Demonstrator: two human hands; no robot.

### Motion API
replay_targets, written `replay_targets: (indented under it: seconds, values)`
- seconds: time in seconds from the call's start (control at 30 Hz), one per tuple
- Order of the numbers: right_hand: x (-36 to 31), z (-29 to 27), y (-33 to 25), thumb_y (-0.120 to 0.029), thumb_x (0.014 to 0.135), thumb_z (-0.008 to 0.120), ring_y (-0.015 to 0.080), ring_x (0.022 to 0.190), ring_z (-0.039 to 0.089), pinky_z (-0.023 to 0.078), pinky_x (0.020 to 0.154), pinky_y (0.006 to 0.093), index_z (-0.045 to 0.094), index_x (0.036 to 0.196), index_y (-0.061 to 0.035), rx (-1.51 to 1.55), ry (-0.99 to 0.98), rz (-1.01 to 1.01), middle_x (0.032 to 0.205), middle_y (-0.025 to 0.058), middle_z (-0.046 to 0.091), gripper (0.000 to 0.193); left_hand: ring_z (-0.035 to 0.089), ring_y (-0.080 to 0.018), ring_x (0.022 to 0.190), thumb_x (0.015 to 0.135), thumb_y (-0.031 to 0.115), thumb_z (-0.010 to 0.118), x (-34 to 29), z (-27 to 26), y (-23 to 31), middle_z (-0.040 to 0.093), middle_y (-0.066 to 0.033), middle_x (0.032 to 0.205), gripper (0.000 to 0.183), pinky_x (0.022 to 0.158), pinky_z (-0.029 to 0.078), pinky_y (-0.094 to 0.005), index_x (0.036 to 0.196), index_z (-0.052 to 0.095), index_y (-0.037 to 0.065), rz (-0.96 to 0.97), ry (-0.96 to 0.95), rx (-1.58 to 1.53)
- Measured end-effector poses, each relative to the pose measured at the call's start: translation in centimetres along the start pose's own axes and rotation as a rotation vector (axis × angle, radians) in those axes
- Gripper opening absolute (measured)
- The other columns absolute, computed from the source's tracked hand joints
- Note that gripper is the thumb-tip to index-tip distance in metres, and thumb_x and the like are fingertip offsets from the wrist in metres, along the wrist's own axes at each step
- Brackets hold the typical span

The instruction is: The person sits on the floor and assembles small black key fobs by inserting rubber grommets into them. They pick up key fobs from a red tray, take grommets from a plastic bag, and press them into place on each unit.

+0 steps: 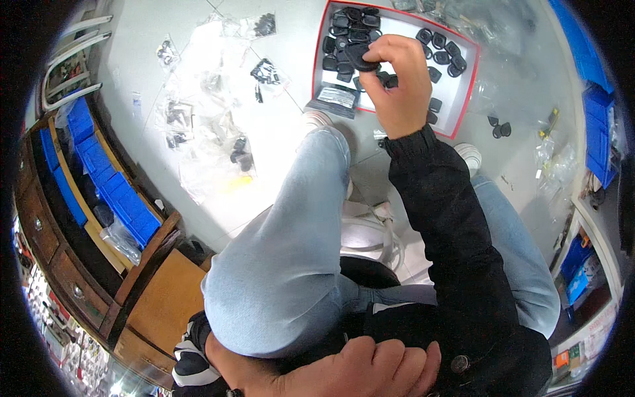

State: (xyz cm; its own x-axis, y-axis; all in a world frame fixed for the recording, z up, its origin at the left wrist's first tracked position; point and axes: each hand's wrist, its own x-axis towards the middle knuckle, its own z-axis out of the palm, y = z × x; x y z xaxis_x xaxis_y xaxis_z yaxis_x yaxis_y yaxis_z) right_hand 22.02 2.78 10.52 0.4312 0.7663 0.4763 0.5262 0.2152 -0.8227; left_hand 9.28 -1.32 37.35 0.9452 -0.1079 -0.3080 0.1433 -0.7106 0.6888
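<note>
My right hand [400,86] is above a red-rimmed white box [456,89] on the floor, pinching a dark rounded piece that looks like a key fob [361,57] between thumb and fingers. Under and beside it, many similar black fobs [342,43] lie packed on the box's left side. A looser group of them [440,49] sits on the right. Across the box's near left corner rests a grey pouch with a white label [336,96]. Low in the view, my left hand [360,370] lies against my black jacket, fingers curled; what they may hold is hidden.
Clear plastic bags with small dark parts [266,71] spread over the floor left of the box. A few black fobs [501,130] lie outside it at right. A wooden drawer cabinet [59,264] with blue bins [119,198] stands left; more blue bins [598,135] are at right.
</note>
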Motion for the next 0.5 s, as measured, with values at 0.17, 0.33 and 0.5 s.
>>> replay_targets:
  seconds: [0.17, 0.33, 0.5]
  values:
    - [0.7, 0.1, -2.2, 0.006, 0.063, 0.064, 0.0178, 0.076, 0.056, 0.045, 0.067, 0.0251, 0.053, 0.084, -0.0050, 0.006, 0.001, -0.047, 0.088, 0.0063, 0.055, 0.026, 0.039, -0.0132, 0.064, 0.067, 0.017, 0.054, -0.5, 0.1, -0.1, 0.040, -0.0008, 0.073, 0.037, 0.050, 0.030, -0.0227, 0.103, 0.056, 0.007, 0.001, 0.055, -0.025]
    - [0.6, 0.3, -3.1, 0.003, 0.065, 0.064, 0.0142, 0.073, 0.056, 0.045, 0.066, 0.0235, 0.055, 0.085, -0.0038, 0.099, -0.045, 0.146, 0.085, 0.0056, 0.055, 0.023, 0.040, -0.0132, 0.065, 0.067, 0.017, 0.055, -0.6, 0.8, -0.1, 0.040, -0.0009, 0.074, 0.037, 0.051, 0.031, -0.0223, 0.103, 0.056, 0.007, -0.021, 0.104, -0.038]
    - [0.8, 0.4, -2.4, 0.002, 0.066, 0.065, 0.0131, 0.069, 0.054, 0.044, 0.064, 0.0224, 0.056, 0.084, -0.0025, 0.086, -0.065, 0.163, 0.083, 0.0050, 0.055, 0.021, 0.040, -0.0133, 0.064, 0.066, 0.016, 0.055, -0.7, 0.0, -0.3, 0.041, -0.0009, 0.073, 0.038, 0.050, 0.031, -0.0225, 0.103, 0.056, 0.007, 0.004, 0.081, -0.025]
